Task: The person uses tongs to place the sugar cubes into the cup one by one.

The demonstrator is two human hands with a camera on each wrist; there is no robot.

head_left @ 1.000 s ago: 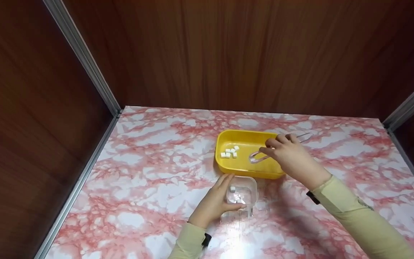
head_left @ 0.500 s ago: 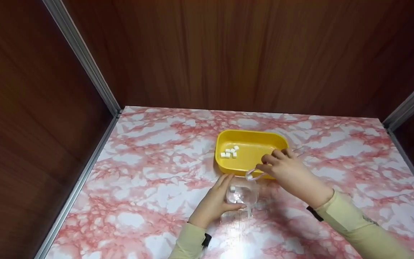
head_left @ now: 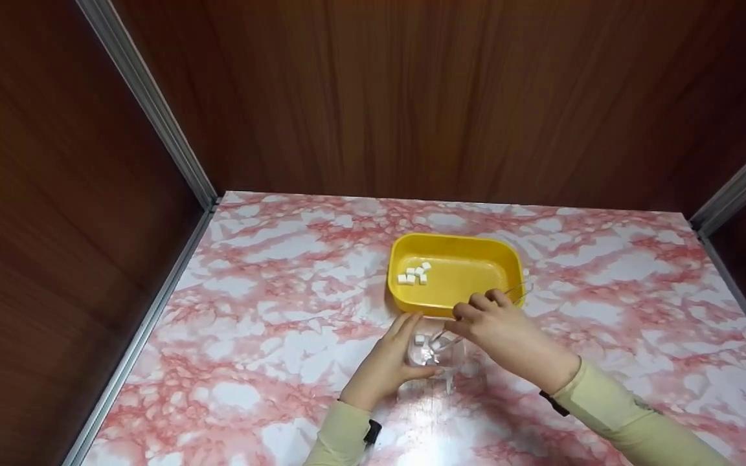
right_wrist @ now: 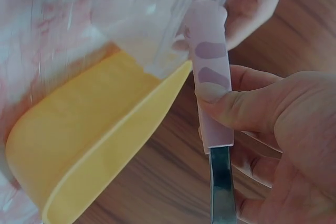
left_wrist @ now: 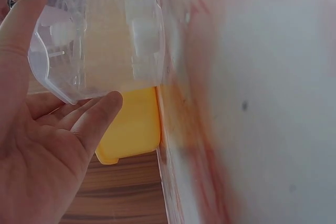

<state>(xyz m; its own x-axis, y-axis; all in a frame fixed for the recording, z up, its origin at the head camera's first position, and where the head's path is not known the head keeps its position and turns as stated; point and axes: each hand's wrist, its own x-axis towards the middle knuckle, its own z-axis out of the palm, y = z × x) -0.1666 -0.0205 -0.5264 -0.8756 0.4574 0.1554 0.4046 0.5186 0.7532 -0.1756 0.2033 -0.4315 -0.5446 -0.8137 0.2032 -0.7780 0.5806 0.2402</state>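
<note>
A small clear plastic container [head_left: 454, 360] stands on the table, held between the thumb and fingers of my left hand [head_left: 381, 370]. Inside it lie white cubes [left_wrist: 145, 36], blurred through its wall. My right hand [head_left: 509, 338] pinches a pair of tongs [right_wrist: 214, 121] with pink sleeves and metal arms. The tongs' tips reach down into the clear container; whether a cube is between them I cannot tell. Directly behind is a yellow tub [head_left: 457, 310], with several white cubes [head_left: 412, 277] grouped at its left end.
The table [head_left: 269, 310] has a red-and-white marbled top. Brown wood-look panels [head_left: 373, 97] rise at the back and both sides, with metal strips [head_left: 153, 103] at the corners. The tub's front wall is close to the clear container.
My right hand has brought the tongs from inside the yellow tub, over its front rim, down into the clear container. My left hand and both containers have stayed put.
</note>
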